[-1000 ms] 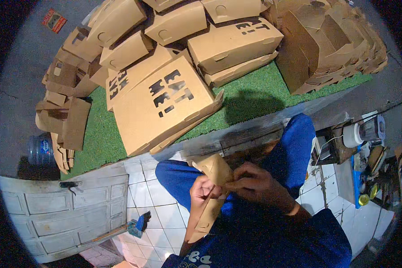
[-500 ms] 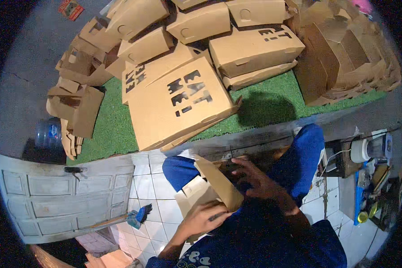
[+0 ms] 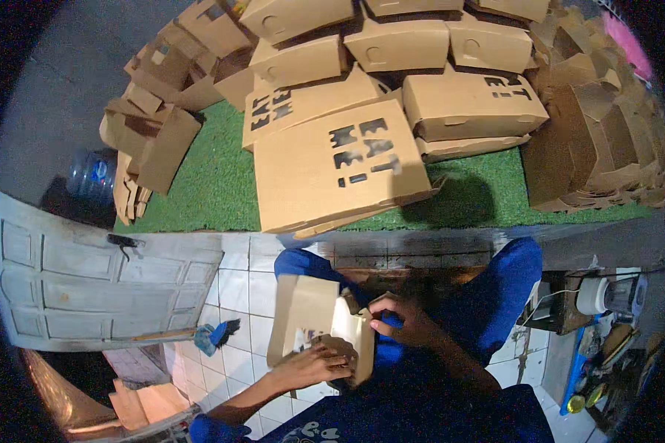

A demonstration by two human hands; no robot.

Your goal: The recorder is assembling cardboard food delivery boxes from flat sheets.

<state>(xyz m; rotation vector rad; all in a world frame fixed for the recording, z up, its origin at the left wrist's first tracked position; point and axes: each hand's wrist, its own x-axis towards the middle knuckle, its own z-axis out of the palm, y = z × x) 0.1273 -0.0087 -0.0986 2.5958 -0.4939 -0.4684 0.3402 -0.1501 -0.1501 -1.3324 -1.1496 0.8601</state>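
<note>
Brown cardboard makes up the small open box [image 3: 301, 306] in the person's lap, which is right between the two hands. Its wide lid panel leans out to the left, so the light gets into the pale inside. The left hand [image 3: 320, 363] lies over the near part of the box with its fingers bent and a bit apart, maybe to keep it steady. I cannot tell if those fingers grip it, since the tips are hard to see. The right hand [image 3: 408, 323] is half closed at the right edge, with thumb and pointing finger a little apart next to the cardboard. I cannot tell if it pinches.

Blue trousers [image 3: 516, 292] cover knees spread wide, so the lap works like a little table. Just past the knees is a green grass mat [image 3: 225, 159]. A bigger box with cut-out letters [image 3: 303, 173] lies flat on it, near the front edge. Behind it, closed boxes [image 3: 399, 48] are piled up, likely to save room. At the right, open boxes [image 3: 561, 162] sit tucked inside each other, perhaps because they fit that way.
</note>
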